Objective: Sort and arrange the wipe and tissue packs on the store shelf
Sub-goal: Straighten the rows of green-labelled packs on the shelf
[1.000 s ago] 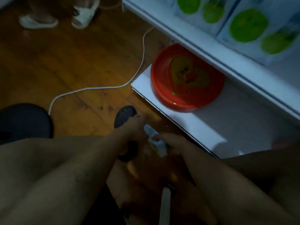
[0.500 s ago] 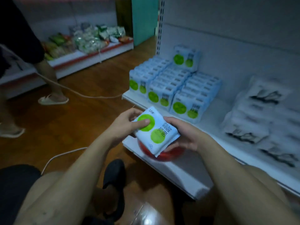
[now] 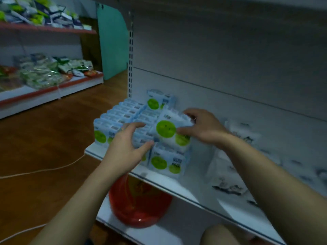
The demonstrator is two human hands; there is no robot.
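1. Grip: the right hand [image 3: 203, 129], centre right of the frame, pinches the white soft-plastic wipe pack with two green circles [image 3: 167, 129] by its right edge, fingers on top and thumb at the front.
2. The left hand [image 3: 125, 145], centre of the frame, holds nothing. Its fingers are spread and loosely bent just left of the held pack.
3. Location: the held pack is tilted above the front right corner of the block of matching upright packs [image 3: 123, 117]. Motion blur hides whether it touches them.
4. The block stands on the white metal shelf [image 3: 160, 182]. White packs with black ink print [image 3: 230, 174] lie further right.
5. A red round plastic basin [image 3: 139, 204] sits on the lower shelf, bottom centre.
6. Hazard: a one-edge pinch on a soft pack may let it sag or slip.
7. Hazard: pressing it down at a tilt may push the front pack over the shelf lip towards the basin.
8. Hazard: the left fingers may topple the front row.
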